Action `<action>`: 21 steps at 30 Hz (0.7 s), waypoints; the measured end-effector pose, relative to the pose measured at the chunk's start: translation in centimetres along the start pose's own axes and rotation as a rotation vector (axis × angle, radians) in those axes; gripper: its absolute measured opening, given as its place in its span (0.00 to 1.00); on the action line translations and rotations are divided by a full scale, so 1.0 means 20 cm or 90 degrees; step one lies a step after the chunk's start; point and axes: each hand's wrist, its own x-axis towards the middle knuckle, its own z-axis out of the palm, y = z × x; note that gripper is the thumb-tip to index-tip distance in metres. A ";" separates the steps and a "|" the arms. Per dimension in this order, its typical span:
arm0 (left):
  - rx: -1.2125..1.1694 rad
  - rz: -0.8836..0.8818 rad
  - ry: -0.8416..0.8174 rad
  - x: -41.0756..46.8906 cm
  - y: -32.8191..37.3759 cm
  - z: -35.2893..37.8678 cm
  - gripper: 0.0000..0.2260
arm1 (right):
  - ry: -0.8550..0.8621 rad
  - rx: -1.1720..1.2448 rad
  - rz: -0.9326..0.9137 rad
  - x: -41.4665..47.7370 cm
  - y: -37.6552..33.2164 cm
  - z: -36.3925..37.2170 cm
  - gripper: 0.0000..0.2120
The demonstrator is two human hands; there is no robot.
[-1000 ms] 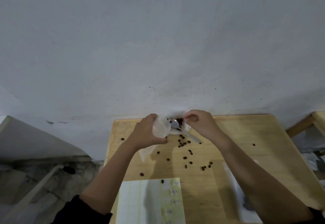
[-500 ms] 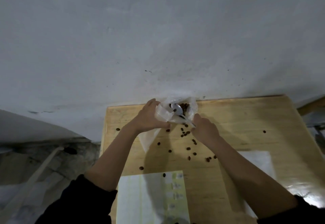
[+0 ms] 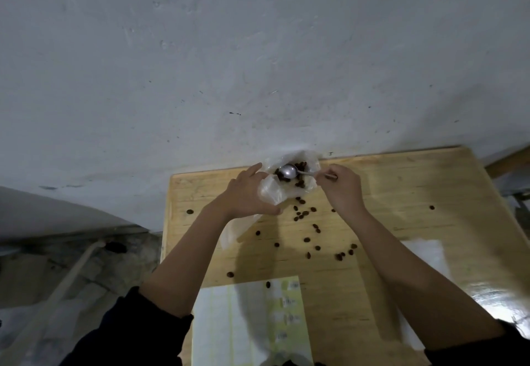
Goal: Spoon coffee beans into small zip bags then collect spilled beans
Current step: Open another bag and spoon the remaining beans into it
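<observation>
Right grip (image 3: 341, 186) pinches the spoon (image 3: 288, 171), its bowl down in the bean bag (image 3: 311, 159); left grip (image 3: 246, 196) holds what looks like a small zip bag (image 3: 268, 190) touching the bean bag's left side. If that limp mouth sags during the transfer, more beans could drop among the spilled beans (image 3: 304, 215) on the table (image 3: 401, 193) just in front of the bean bag.

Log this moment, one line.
left hand: grips small clear zip bag; right hand: holds silver metal spoon in clear bean bag; brown coffee beans: scattered on wooden table

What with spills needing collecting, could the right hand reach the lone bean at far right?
Probably yes: bare table separates the right hand from the lone bean, though it holds the spoon.
</observation>
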 end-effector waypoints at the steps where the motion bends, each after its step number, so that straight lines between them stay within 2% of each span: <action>1: -0.001 -0.007 0.006 0.01 0.00 0.01 0.43 | 0.008 0.009 -0.009 0.00 -0.01 -0.01 0.06; 7: -0.046 -0.019 0.069 -0.02 0.01 0.04 0.42 | 0.025 -0.043 -0.139 -0.06 0.00 -0.06 0.08; 13: -0.146 -0.020 0.107 -0.10 0.03 0.05 0.44 | 0.083 -0.002 -0.196 -0.11 0.01 -0.03 0.10; 21: -0.360 -0.038 0.172 -0.17 0.03 0.08 0.28 | 0.106 0.042 -0.298 -0.16 -0.07 -0.05 0.11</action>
